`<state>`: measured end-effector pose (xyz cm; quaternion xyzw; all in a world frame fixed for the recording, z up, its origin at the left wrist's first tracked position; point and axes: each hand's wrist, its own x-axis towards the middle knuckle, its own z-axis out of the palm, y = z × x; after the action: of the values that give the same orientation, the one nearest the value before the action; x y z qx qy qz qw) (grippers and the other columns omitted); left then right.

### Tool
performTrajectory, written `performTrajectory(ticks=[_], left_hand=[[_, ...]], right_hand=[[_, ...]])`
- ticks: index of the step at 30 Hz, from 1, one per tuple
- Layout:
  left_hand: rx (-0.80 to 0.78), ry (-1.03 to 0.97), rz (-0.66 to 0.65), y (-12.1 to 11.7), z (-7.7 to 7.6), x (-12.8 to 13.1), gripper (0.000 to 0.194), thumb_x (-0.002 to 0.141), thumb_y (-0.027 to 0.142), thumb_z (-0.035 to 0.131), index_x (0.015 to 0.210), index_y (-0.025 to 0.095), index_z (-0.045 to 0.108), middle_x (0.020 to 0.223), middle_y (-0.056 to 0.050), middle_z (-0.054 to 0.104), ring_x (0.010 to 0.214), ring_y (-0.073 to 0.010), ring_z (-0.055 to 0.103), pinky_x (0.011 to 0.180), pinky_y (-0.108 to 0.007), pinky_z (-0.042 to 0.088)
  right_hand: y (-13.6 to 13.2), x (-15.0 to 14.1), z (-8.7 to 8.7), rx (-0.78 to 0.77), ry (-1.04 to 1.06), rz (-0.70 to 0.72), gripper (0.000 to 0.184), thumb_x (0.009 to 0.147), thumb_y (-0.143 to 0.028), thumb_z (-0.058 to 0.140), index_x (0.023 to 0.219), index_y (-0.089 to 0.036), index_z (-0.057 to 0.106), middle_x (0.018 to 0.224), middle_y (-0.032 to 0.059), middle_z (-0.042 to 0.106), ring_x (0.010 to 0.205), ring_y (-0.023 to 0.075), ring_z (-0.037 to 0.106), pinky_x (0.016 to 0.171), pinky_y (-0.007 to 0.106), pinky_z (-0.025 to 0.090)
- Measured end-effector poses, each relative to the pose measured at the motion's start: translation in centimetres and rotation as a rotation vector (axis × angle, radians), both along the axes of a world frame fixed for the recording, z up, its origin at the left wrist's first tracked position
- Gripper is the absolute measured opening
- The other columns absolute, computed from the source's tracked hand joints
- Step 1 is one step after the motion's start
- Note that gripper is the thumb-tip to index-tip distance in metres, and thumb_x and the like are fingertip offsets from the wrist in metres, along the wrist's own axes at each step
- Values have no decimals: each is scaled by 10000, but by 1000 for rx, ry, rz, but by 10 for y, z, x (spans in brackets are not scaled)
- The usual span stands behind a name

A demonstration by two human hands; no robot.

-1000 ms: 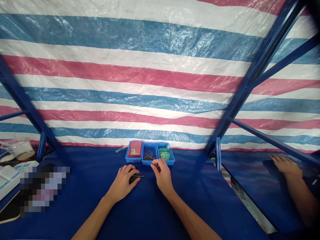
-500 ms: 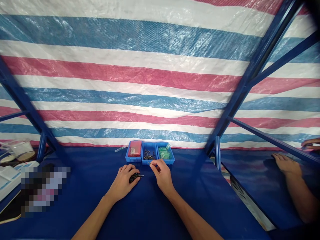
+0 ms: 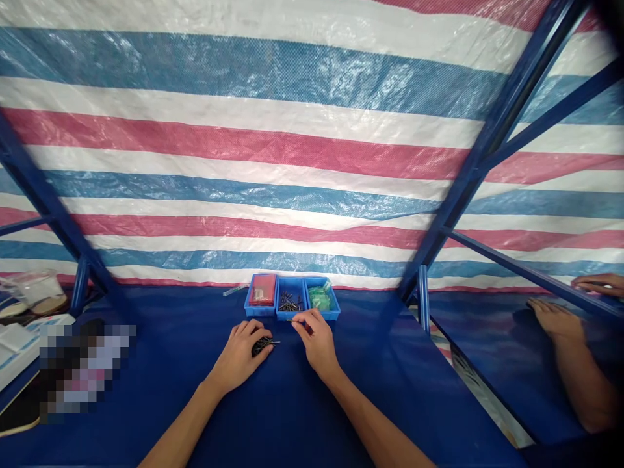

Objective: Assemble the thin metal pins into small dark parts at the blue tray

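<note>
My left hand (image 3: 244, 351) rests on the blue table, its fingers and thumb curled around a bunch of thin dark screws (image 3: 262, 344) whose ends stick out to the right. My right hand (image 3: 314, 338) is closed in a pinch just in front of the middle blue bin. A small screw (image 3: 290, 320) shows at its fingertips, too tiny to make out fully. More dark screws (image 3: 288, 301) lie loose in the middle bin (image 3: 291, 285). Red packets (image 3: 263, 290) fill the left bin, and green plastic bags (image 3: 320, 299) are in the right one.
A clear plastic strip (image 3: 234, 290) lies left of the bins. Blue metal posts (image 3: 451, 188) slope up on both sides before a striped tarp (image 3: 273, 149). At the far right, a co-worker's hand (image 3: 560, 318) rests on another blue surface. White boxes (image 3: 29, 344) stand at left.
My right hand has barely shifted; the small screw at its fingertips sits at a slightly different angle. My left hand stays put. At the far right, the co-worker's hands have moved a little left.
</note>
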<state>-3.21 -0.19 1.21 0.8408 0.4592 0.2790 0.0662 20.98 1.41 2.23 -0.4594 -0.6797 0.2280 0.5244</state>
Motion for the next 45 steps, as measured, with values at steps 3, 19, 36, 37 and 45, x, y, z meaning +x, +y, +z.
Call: performTrajectory(ticks=[3, 19, 36, 37, 45], left_hand=[[1, 1, -1, 0, 1, 0, 171, 1055, 379, 606, 1182, 306, 693, 1198, -40, 641, 1129, -263, 609, 1011, -466, 486], [7, 4, 2, 0, 0, 0, 175, 1043, 379, 620, 1181, 311, 703, 1198, -40, 648, 1124, -265, 614, 1006, -459, 496], [-16, 5, 0, 0, 1, 0, 190, 1061, 403, 595, 1193, 307, 690, 1206, -46, 635, 1140, -266, 603, 1028, -485, 485], [-15, 3, -1, 0, 1, 1, 192, 1061, 406, 593, 1192, 305, 691, 1205, -47, 634, 1140, -267, 603, 1027, -485, 486], [-2, -5, -4, -1, 1, 0, 188, 1058, 400, 594, 1192, 312, 692, 1204, -44, 642, 1135, -266, 608, 1010, -473, 494]], right_hand=[[1, 0, -2, -8, 15, -2, 166, 1022, -279, 582, 987, -244, 740, 1008, 48, 697, 860, 214, 653, 763, 304, 503], [1, -1, -3, -12, -28, -4, 140, 982, -261, 600, 964, -241, 738, 913, 25, 647, 715, 180, 609, 697, 301, 497], [1, -1, -5, -39, 10, 0, 193, 1013, -354, 599, 1019, -237, 752, 943, 38, 668, 710, 179, 619, 681, 296, 521], [1, -1, -4, -38, 4, 0, 181, 1008, -340, 603, 1015, -237, 752, 944, 37, 657, 711, 177, 612, 687, 296, 518], [2, -1, -6, -37, 15, 20, 185, 1029, -318, 552, 1025, -242, 721, 1019, 56, 667, 834, 210, 634, 729, 302, 533]])
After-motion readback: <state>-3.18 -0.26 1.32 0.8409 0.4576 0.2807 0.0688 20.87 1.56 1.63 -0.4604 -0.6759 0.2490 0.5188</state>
